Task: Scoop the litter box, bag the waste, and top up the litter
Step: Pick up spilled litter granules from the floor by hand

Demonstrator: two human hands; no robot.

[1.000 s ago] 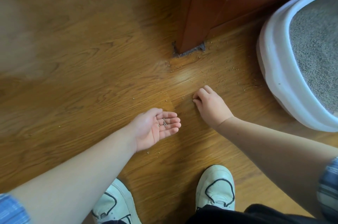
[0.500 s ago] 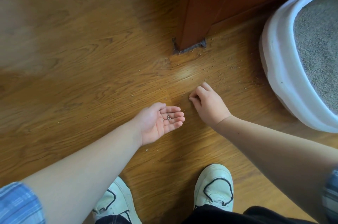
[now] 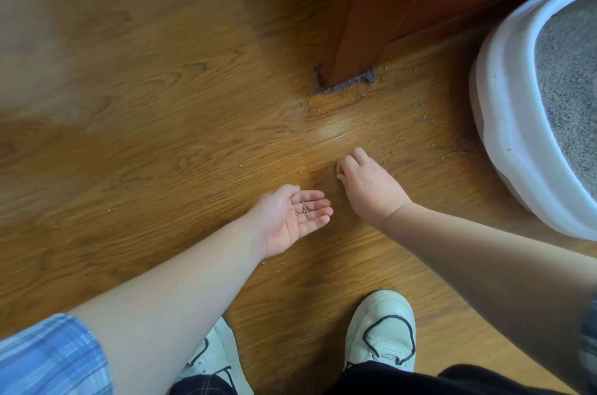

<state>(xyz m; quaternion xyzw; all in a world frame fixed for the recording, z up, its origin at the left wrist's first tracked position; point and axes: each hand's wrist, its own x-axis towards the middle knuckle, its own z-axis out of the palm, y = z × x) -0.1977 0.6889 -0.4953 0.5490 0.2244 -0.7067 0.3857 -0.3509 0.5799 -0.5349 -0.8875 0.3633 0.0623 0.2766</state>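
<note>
Stray-litter pickup: left hand (image 3: 290,217) open, cradling granules (image 3: 304,209); right hand (image 3: 365,183), grip unclear. Next, pinch more floor grains (image 3: 420,119).

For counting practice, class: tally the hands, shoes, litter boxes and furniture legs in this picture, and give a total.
Hands: 2, the left hand and the right hand
Shoes: 2, the left shoe and the right shoe
Litter boxes: 1, the litter box
Furniture legs: 1, the wooden leg
Total: 6
</note>
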